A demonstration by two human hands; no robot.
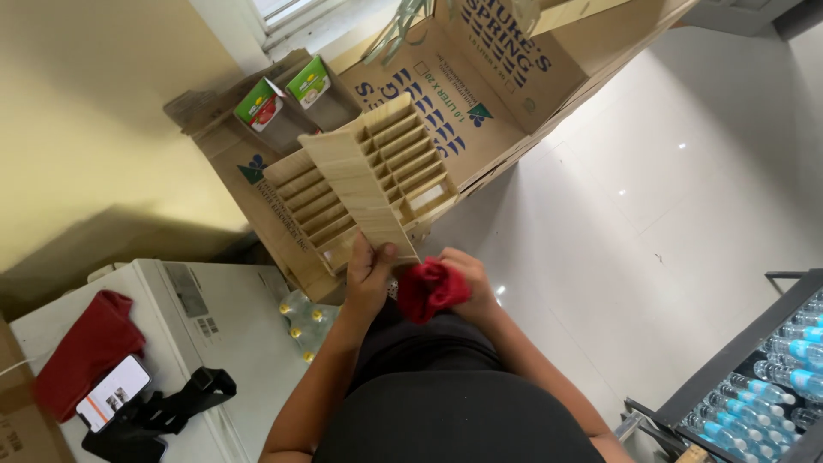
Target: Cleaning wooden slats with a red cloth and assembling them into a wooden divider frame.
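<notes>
My left hand [370, 276] grips the near end of a light wooden slotted rack [364, 176] with many narrow compartments, held up in front of me and tilted away. My right hand [467, 276] is closed around a crumpled red cloth [431, 289], just to the right of the rack's lower end. The two hands are close together, above my lap in dark clothing.
Large printed cardboard boxes [480, 86] lean behind the rack, with two small cartons [287, 94] on top. A white appliance [206, 326] at left carries a red cloth [86, 351], a phone [113, 393] and a black stand. Bottled water [776, 386] fills a rack at lower right.
</notes>
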